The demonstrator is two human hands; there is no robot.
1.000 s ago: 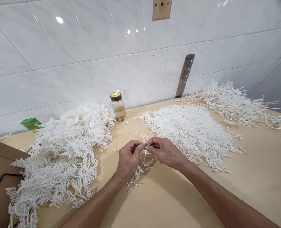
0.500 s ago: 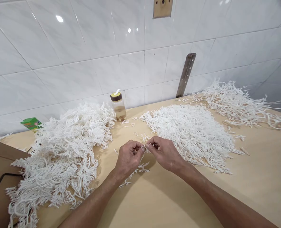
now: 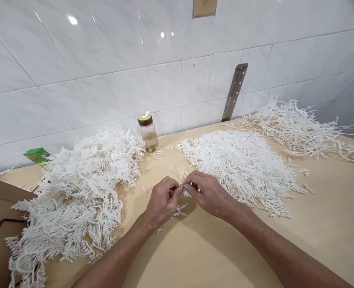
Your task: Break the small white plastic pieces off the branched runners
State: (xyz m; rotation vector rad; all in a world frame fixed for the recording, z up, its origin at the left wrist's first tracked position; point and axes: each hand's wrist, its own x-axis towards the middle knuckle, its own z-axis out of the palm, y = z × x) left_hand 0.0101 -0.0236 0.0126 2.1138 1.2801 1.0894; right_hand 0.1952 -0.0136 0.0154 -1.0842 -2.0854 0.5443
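My left hand and my right hand meet fingertip to fingertip over the middle of the table. Each pinches the same small white branched plastic piece, mostly hidden by the fingers. Just below them a few loose white sprigs lie on the wood, partly behind my left hand. To the right of my right hand spreads a flat pile of short white pieces. A taller heap of longer white branched strands stands to the left of my left hand.
A clear jar with a dark and yellow lid stands near the tiled wall. Beside it, further left, is a green packet. Thin white stems lie in a tangle at the back right. A perforated metal strip leans on the wall; a cardboard box sits at left.
The camera view has shifted slightly. My hands stay together in nearly the same place, with small finger movements; the longer strand hanging under my left hand no longer shows.
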